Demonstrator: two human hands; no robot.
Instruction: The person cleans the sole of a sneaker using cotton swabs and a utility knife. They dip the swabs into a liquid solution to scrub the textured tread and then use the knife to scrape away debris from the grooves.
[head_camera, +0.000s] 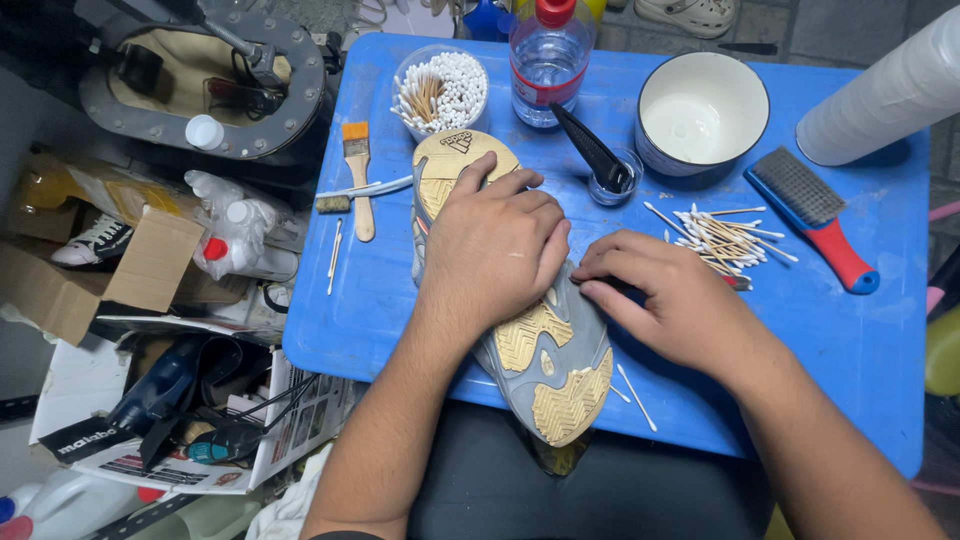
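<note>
A sneaker (548, 352) lies sole up on the blue table (860, 340), its gold and grey tread facing me. My left hand (495, 245) presses flat on the middle of the sole, fingers curled over its right edge. My right hand (665, 295) rests next to it at the shoe's right side, fingertips pinched on a small dark tool that is mostly hidden. A pile of used cotton swabs (722, 238) lies just beyond my right hand.
A tub of clean cotton swabs (440, 88), a water bottle (546, 55), a white bowl (700, 112), a small cup with a black brush (610, 172), a red-handled brush (815, 215), an orange paintbrush (358, 178) and a white roll (885, 95) stand around. Cluttered boxes and bottles fill the floor at left.
</note>
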